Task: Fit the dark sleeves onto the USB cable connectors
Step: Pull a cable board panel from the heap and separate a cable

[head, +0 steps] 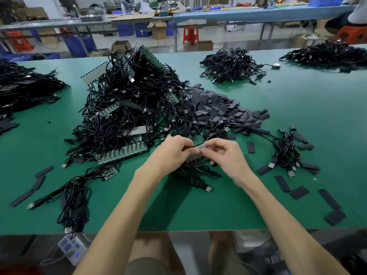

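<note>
The fingers [184, 144] of the left hand [172, 153] are curled in tight, thumb and forefinger pinching the end of a thin black cable [191, 147]. The right hand [226, 157] has its fingers [216, 143] curled too, the tips nipping a small grey piece [201, 147] that meets that cable end. Whether a sleeve is already on it I cannot tell from here, because the fingertips cover the joint. Just under the two hands hangs a pale strip [193, 158] with a row of dark spots. Black leads trail from it down to the green table [198, 211], one ending in a silver USB plug [208, 188].

All this sits just in front of the big heap of black USB cables [131, 100], at its near edge. The heap is shot through with green circuit board strips [123, 153]. Touching its right flank lies the pile of dark sleeves [218, 110], flat and matt. Further right of the heap, well apart from it, is a small bundle of cables [286, 151] with loose sleeves [282, 183] scattered round it. In front of the heap on its left lies another cable bundle [75, 193]. Behind the heap to the right rests a smaller cable pile [230, 64].
</note>
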